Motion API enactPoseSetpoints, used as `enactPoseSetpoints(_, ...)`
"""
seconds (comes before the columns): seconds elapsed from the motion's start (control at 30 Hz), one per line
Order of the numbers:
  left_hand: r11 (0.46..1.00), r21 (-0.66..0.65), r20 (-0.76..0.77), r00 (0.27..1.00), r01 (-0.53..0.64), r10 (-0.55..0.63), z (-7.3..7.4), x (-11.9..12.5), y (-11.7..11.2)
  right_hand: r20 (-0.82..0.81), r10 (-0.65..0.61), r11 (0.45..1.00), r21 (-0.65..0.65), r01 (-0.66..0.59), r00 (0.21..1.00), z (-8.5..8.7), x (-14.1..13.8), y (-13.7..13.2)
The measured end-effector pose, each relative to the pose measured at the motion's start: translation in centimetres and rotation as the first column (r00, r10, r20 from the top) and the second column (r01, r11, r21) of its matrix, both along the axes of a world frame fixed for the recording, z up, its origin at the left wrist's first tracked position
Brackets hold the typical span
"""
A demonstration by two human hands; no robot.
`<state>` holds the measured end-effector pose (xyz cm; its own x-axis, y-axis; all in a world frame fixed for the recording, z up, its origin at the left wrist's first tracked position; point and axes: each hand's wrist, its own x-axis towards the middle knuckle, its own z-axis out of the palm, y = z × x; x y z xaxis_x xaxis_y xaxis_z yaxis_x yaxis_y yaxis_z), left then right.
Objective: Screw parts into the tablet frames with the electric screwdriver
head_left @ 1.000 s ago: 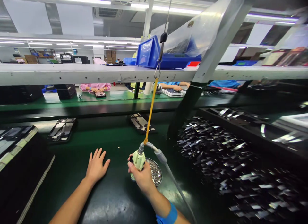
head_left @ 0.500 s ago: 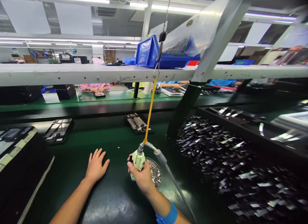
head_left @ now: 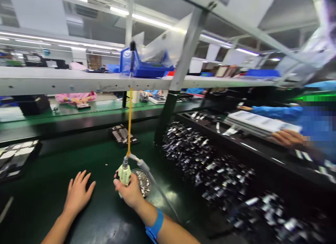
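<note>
One driver (head_left: 124,174) stands nearly upright in the wrapped fingers of the right hand (head_left: 132,192), cord end up, lower tip hidden, left of one dish (head_left: 150,185) of small metal parts; the left hand (head_left: 78,195) is spread palm down at the worktop (head_left: 86,151); two devices (head_left: 119,134) lie beyond

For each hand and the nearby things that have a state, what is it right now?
Left hand: palm down, fingers spread, holding nothing
Right hand: closed around the pale green tool
Pale green tool: gripped, roughly upright
Yellow cord: straight, apparently taut
Grey cable: attached at the tool's top, trailing down
Round dish: filled with small shiny pieces
Blue wristband: fastened around the right wrist
</note>
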<state>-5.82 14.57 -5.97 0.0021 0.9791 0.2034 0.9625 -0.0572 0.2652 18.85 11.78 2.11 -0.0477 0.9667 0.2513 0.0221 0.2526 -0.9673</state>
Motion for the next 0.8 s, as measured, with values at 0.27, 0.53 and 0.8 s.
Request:
enactPoseSetpoints(0.27, 0.996, -0.088, -0.117, 0.993, -0.015, 0.004, 0.1, 0.2, 0.5, 0.042, -0.020, 0.999, 0.035, 0.019, 0.999, 0.4, 0.3, -0.2)
enactPoseSetpoints(0.53, 0.998, -0.062, -0.046, 0.999, 0.002, -0.005, 0.9, 0.5, 0.6, 0.005, -0.007, 1.000, 0.024, 0.006, 1.000, 0.1, 0.3, 0.2)
enactPoseSetpoints(0.8, 0.998, -0.070, 0.150, 0.989, 0.009, 0.002, 4.3, 1.8, 0.4, -0.053, -0.084, 0.990, -0.114, 0.077, 0.995, 2.3, 0.5, 0.6)
